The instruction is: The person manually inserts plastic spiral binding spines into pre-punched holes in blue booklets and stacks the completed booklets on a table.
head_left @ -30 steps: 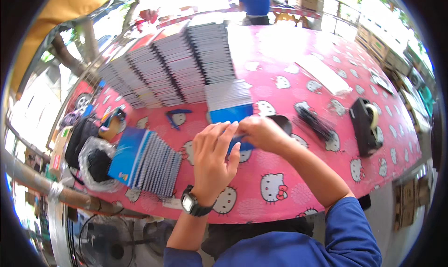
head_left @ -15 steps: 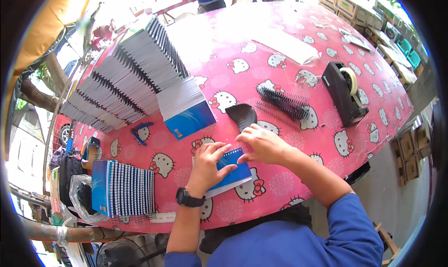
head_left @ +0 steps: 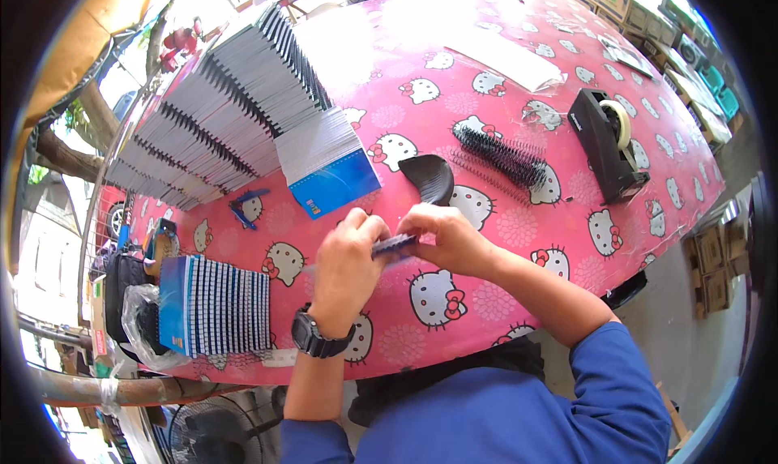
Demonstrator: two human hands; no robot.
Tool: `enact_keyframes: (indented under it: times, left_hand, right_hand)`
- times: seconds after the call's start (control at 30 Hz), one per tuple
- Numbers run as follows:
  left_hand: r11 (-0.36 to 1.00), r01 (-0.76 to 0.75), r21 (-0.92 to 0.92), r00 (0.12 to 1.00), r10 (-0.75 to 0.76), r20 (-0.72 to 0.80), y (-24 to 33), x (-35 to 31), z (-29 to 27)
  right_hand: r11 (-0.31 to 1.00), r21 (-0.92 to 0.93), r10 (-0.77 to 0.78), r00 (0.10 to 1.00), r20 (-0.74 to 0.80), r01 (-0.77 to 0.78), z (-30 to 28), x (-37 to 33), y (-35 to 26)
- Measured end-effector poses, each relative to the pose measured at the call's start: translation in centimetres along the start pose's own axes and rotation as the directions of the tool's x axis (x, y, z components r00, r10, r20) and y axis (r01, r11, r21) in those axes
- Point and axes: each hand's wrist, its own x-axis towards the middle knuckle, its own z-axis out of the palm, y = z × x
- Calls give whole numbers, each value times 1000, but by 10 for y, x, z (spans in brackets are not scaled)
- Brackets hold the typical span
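Both hands hold a small blue-covered notebook (head_left: 395,245) above the pink table, tilted so that its edge with the row of holes faces up. My left hand (head_left: 347,257), with a black watch on the wrist, grips its left part. My right hand (head_left: 447,235) pinches the right end of that edge; whether a coil is in these fingers is hidden. Just beyond my hands lies a black curved piece (head_left: 429,179). A heap of black spiral coils (head_left: 506,162) is to its right. Left of it sits a stack of blue-covered pads (head_left: 334,187).
Long rows of pads with black spirals (head_left: 215,119) stand at the far left. Blue-handled pliers (head_left: 245,208) lie before them. Coil-bound notebooks (head_left: 227,306) are stacked near left. A black tape dispenser (head_left: 601,148) stands at the right; white sheets (head_left: 506,60) lie beyond.
The notebook was lying on the table, cover up; now it is lifted and turned edge-up between both hands. My left hand has closed round it. The view has shifted slightly.
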Motion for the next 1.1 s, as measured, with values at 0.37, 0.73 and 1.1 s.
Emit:
enact_keyframes:
  times: [0.37,0.73,1.1]
  left_hand:
    - [499,-52,-865,930,-292,-224,-64,-1,39]
    - [940,-305,150,833,340,-437,-19,-7,47]
    - [939,-255,232,803,339,-489,-24,0,40]
  right_hand:
    - [907,395,234,954,-188,-145,33,4,36]
    - [966,-211,-127,984,123,151,-12,4,16]
    - [635,-708,161,950,-269,-308,-83,13,68]
